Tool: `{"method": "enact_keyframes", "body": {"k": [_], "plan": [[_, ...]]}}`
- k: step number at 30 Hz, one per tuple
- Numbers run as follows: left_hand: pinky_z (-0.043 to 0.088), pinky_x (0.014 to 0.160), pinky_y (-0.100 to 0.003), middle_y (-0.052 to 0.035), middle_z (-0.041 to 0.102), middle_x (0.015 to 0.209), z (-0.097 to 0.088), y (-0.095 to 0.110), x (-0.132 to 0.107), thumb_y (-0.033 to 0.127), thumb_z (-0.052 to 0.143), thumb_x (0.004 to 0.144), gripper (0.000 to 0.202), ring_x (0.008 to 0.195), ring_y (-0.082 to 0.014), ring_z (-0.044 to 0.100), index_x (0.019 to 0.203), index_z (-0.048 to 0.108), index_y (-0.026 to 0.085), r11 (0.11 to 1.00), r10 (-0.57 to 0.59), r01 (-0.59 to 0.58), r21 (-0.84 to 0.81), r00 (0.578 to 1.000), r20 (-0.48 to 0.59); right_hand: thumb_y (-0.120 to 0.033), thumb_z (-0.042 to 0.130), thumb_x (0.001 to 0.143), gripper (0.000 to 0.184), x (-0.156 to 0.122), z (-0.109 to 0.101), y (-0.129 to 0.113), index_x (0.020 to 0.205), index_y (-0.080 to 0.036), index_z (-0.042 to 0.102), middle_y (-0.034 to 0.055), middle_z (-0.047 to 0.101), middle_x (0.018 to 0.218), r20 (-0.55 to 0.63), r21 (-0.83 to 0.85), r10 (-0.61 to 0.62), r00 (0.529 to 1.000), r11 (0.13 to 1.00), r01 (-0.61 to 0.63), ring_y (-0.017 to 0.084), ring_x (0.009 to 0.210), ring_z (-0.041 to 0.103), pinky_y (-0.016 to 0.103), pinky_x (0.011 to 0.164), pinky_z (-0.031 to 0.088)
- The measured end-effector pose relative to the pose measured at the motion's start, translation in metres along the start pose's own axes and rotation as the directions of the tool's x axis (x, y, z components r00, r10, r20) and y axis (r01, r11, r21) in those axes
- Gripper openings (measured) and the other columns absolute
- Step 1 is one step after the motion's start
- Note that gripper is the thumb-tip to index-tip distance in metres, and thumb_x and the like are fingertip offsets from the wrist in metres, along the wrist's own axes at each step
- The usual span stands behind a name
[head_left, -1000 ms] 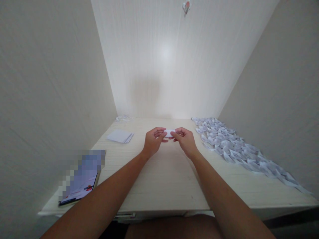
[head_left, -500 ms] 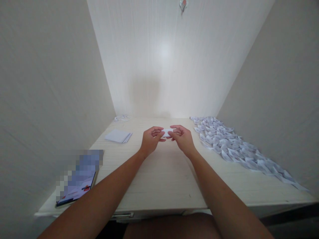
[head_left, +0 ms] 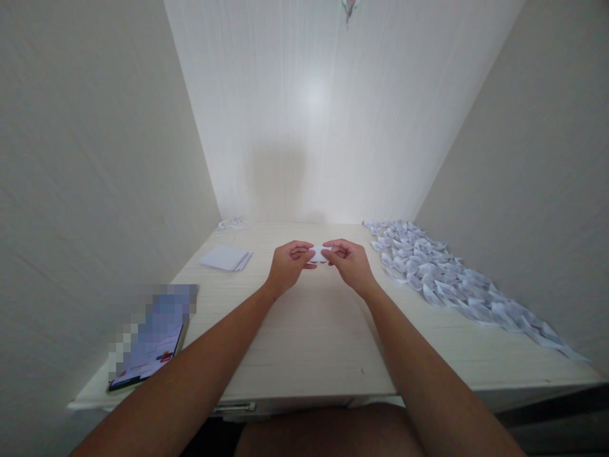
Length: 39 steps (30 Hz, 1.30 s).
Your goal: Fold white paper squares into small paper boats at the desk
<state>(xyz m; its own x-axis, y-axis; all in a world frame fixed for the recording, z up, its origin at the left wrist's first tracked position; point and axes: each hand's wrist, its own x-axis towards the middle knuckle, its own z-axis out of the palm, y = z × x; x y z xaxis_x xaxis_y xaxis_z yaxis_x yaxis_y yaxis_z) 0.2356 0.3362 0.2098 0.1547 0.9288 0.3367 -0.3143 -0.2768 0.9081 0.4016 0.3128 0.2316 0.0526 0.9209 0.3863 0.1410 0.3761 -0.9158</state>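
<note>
A small white paper piece (head_left: 317, 254) is pinched between both hands above the middle of the pale wooden desk (head_left: 309, 330). My left hand (head_left: 288, 266) grips its left end with thumb and fingers. My right hand (head_left: 349, 261) grips its right end, fingers curled over it. Most of the paper is hidden by the fingers. Along the desk's right side lies a long heap of several folded white paper pieces (head_left: 447, 276).
A small stack of white paper sheets (head_left: 226, 259) lies at the left rear of the desk. A phone (head_left: 147, 352) rests near the front left corner. A white cord (head_left: 233, 224) lies at the back left. Walls close in on three sides.
Both hands have drawn slightly closer together on the paper, so less of it shows. The view shifted a little.
</note>
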Motion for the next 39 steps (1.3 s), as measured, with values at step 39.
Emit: {"method": "enact_keyframes", "body": {"k": [39], "plan": [[0.058, 0.050, -0.027, -0.0110, 0.071, 0.084, 0.000, 0.008, -0.008, 0.035, 0.080, 0.076, 0.029, 0.069, -0.0166, 0.066, 0.080, 0.068, 0.009, 0.933, -0.346, 0.330, 0.144, 0.932, 0.107, -0.035, 0.063, 0.081, 0.021, 0.003, -0.012, 0.012, 0.073, -0.017, 0.069, 0.0040, 0.072, 0.065, 0.147, -0.284, 0.044, 0.988, 0.959, 0.000, 0.012, 0.050, 0.056, 0.023, 0.048, 0.045]]}}
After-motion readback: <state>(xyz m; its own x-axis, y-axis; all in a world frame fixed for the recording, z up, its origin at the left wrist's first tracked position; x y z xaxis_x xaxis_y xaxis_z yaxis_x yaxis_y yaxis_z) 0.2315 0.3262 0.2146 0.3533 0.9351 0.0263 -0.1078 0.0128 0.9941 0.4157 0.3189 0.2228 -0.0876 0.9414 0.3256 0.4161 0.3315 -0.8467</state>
